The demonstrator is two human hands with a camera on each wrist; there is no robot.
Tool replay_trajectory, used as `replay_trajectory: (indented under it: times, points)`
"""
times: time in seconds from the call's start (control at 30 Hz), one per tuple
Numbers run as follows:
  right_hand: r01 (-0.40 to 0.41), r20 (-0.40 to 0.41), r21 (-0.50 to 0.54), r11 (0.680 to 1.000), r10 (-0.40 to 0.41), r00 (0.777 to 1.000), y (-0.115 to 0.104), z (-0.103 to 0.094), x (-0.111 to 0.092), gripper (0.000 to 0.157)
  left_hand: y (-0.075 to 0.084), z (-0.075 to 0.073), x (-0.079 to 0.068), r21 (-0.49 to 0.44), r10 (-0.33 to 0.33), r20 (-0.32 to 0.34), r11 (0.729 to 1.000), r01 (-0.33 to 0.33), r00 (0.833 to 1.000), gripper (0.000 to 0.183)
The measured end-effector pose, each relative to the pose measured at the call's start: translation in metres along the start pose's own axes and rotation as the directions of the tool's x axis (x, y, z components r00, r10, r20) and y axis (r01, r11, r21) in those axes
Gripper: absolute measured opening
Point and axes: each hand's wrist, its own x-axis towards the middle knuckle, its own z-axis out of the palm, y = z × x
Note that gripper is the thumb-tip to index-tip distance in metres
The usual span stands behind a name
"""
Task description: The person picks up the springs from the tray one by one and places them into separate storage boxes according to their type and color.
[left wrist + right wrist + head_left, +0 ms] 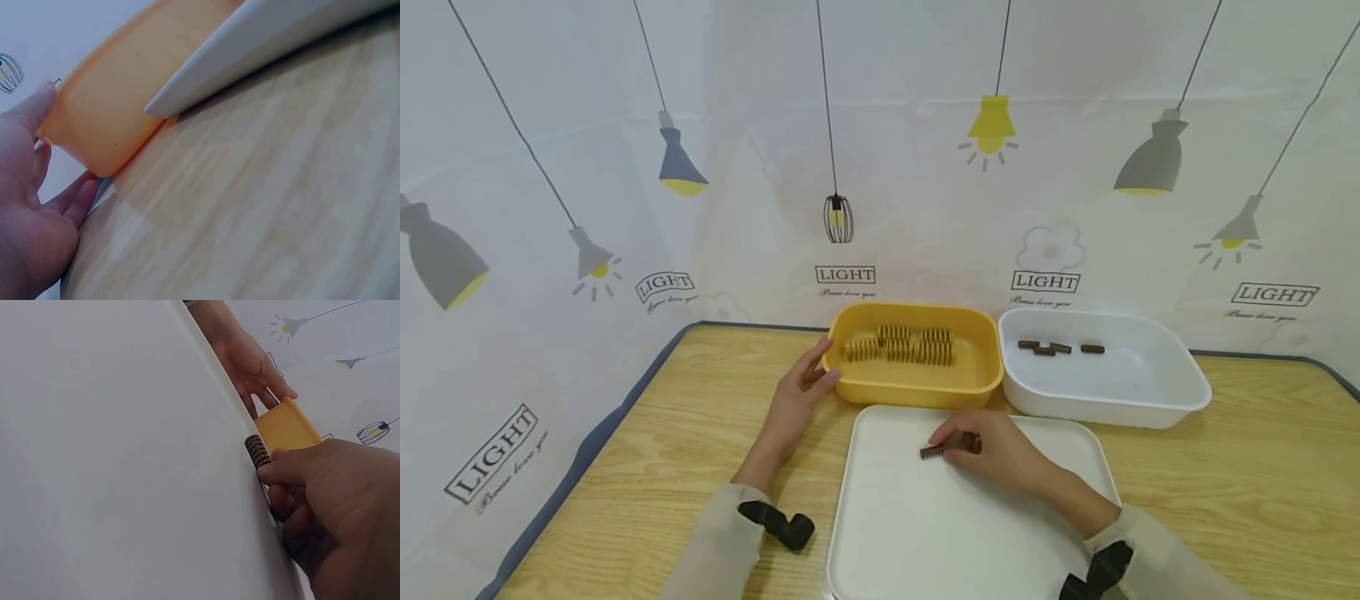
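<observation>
My right hand (1000, 450) pinches a small dark brown coil spring (932, 452) between thumb and fingertips, over the upper part of the white tray (917, 533). In the right wrist view one end of the spring (257, 450) sticks out past the thumb, and its other end is hidden by the fingers. With fingers loosely extended, my left hand (796, 396) touches the left end of the yellow bin (917, 392). Its thumb and fingers (39, 106) meet the bin wall in the left wrist view. Several brass-coloured springs (898, 346) lie in rows inside that bin.
Right of the yellow bin, touching or nearly so, stands a white bin (1105, 404) with several dark springs (1092, 349) in it. Both bins sit behind the tray on a wood-grain table (700, 392). A lamp-printed curtain (910, 167) hangs behind.
</observation>
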Motion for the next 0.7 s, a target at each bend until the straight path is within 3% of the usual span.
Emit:
replay_trajectory:
  times: [0.2,0.5,0.7]
  points:
    - [0.007,0.05,0.023,1.0,-0.008,0.999,-0.001,0.001,0.001,0.024,0.001,0.0,0.0,0.001,0.001,-0.001,1.0,-0.001,1.0,0.051]
    - [0.027,0.052,-0.013,1.0,-0.026,0.998,-0.004,0.003,0.004,0.026,0.001,-0.001,0.0,-0.009,-0.009,0.005,1.0,0.009,1.0,0.051]
    - [0.028,0.068,-0.005,1.0,-0.027,0.997,-0.003,0.003,0.004,0.023,0.017,0.001,-0.006,-0.038,-0.016,0.031,0.999,0.017,0.999,0.054]
